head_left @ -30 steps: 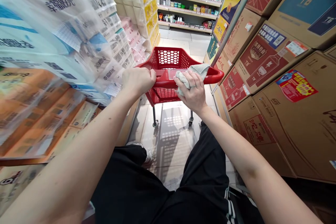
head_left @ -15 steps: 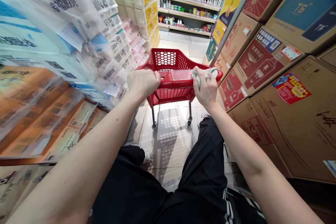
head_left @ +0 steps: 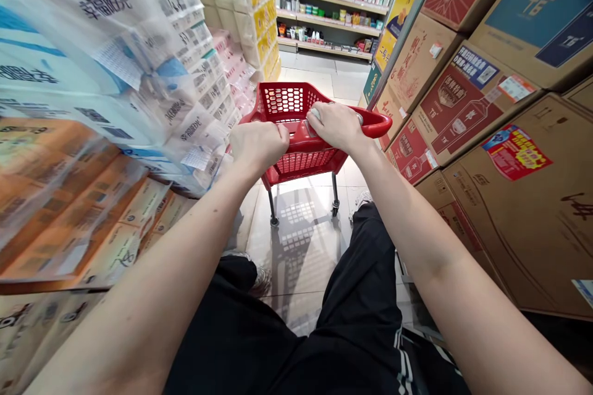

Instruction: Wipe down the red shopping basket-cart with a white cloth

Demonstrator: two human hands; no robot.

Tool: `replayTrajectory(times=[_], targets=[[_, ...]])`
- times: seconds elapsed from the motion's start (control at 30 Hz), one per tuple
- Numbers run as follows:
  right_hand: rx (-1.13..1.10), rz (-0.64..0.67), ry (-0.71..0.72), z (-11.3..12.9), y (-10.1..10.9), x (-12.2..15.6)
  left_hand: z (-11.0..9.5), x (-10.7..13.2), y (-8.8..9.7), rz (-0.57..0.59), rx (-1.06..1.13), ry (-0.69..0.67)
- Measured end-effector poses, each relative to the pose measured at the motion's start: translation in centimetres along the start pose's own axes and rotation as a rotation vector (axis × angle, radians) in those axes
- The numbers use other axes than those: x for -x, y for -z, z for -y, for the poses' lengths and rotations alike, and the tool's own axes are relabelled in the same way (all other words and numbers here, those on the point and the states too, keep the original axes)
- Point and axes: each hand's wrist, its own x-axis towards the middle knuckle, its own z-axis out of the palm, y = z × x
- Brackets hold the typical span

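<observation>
A red plastic shopping cart [head_left: 287,99] stands in front of me, its basket walls full of honeycomb holes. My left hand [head_left: 259,142] is closed around the left end of its handle. Over the middle of the handle lies my right hand [head_left: 337,124], fingers curled and pressed down on a pale cloth [head_left: 315,113]. Most of that cloth is hidden beneath the palm and fingers. The right end of the red handle [head_left: 377,124] is bare.
Plastic-wrapped paper packs [head_left: 106,24] are stacked along the left. Cardboard cartons [head_left: 500,191] rise close on the right. Ahead stand shelves of toiletries [head_left: 333,12]. My legs straddle the tiled floor [head_left: 296,271] behind the cart.
My right hand has slid left along the handle with the cloth, from the right end to the middle. The left hand keeps its grip; the cart has turned slightly.
</observation>
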Motion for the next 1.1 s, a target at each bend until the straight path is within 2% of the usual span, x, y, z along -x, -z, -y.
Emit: replayTrajectory(times=[0.13, 0.4, 0.6, 0.73, 0.9, 1.1], targets=[[0.014, 0.046, 0.018, 0.0, 0.2, -1.3, -0.4, 0.0, 0.0, 0.005, 0.035, 0.022], [0.010, 0.045, 0.137, 0.7, 0.4, 0.1, -0.2, -0.3, -0.2, -0.015, 0.040, 0.058], [-0.053, 0.150, 0.131, 1.0, 0.2, -3.1, -0.8, 0.2, -0.1, -0.016, 0.019, 0.010], [-0.071, 0.207, 0.078, 1.0, -0.4, -4.6, -1.3, 0.3, -0.2, -0.008, 0.036, 0.031], [-0.087, 0.099, 0.084, 1.4, -1.0, -3.1, -1.2, -0.2, -0.4, -0.031, 0.057, 0.048], [-0.056, 0.034, 0.148, 2.5, -0.5, -0.3, -0.5, -0.9, -0.7, -0.015, 0.076, 0.038]])
